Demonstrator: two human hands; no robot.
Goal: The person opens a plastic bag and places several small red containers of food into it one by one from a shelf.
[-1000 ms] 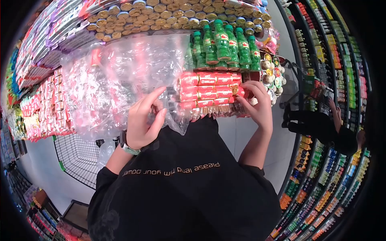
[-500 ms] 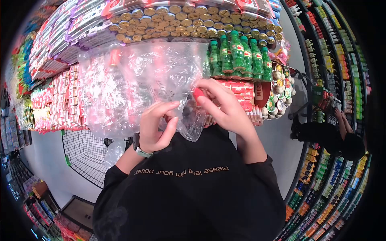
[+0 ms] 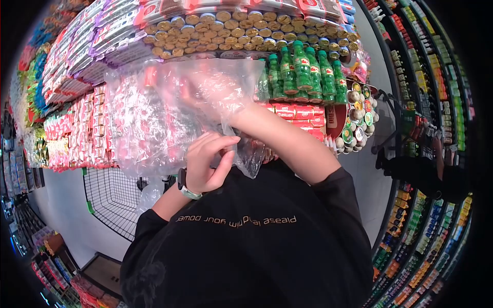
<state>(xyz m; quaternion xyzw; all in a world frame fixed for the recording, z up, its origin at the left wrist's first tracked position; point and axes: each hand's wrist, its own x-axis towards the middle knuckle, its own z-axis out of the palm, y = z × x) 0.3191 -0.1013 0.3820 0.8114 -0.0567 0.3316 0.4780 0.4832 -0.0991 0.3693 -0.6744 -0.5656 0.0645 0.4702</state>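
**One clear bag, two hands, a wall of shelves**

At the far left of the frame, shelves [image 3: 67,128] carry rows of red and pink packets, too many and too blurred to count. Below them, at lower left, stands one wire shopping cart [image 3: 110,197].

In the middle of the frame hangs one clear plastic bag [image 3: 154,118], held up in front of the shelves. The left hand [image 3: 208,161], with a watch [image 3: 187,189] on its wrist, is closed in a pinch on the bag's lower edge, thumb and fingers pressed together on the film. The right hand [image 3: 210,90] is pushed inside the bag, seen only as a blur through the plastic; whether it grips anything cannot be told.

Above, across the top centre, lie rows of gold-lidded cans [image 3: 241,28], beyond counting. Right of the bag stand about six green bottles [image 3: 303,69] with red labels, the writing too small to read. Under them lie stacked red packs [image 3: 303,115], and further right a cluster of small round tins [image 3: 357,115].

At the bottom, the person's black shirt [image 3: 246,256] bears one line of pale writing, seen upside down; "Please" can be made out.
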